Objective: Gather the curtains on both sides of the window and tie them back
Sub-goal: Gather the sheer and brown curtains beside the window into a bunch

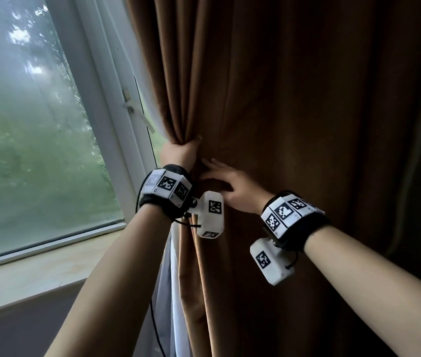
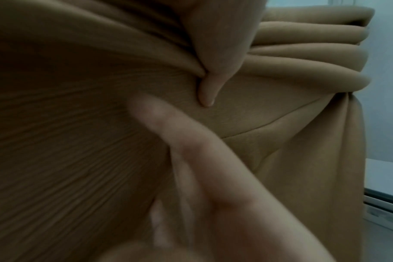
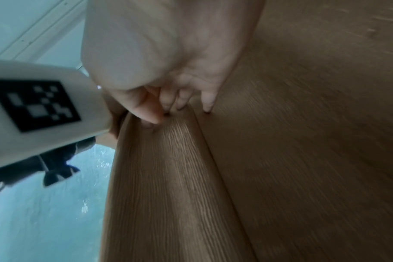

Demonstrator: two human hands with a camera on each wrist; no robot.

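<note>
A brown curtain (image 1: pixel 294 112) hangs to the right of the window. My left hand (image 1: pixel 181 150) grips its window-side edge in a fist, bunching several folds (image 2: pixel 303 53), with the thumb (image 2: pixel 206 92) pressed into the cloth. My right hand (image 1: pixel 219 181) lies just right of the left, fingers (image 2: pixel 191 147) stretched out along the curtain and pointing toward the left hand. In the right wrist view the right hand's fingertips (image 3: pixel 182 104) touch the top of a raised fold (image 3: pixel 164 168). No tie-back shows in any view.
The window pane (image 1: pixel 24 124) fills the left side, with a white handle (image 1: pixel 129 104) on its frame and a pale sill (image 1: pixel 36 274) below. A white sheer curtain (image 1: pixel 176 292) hangs behind the brown one. A black cable (image 1: pixel 155 331) dangles from my left wrist.
</note>
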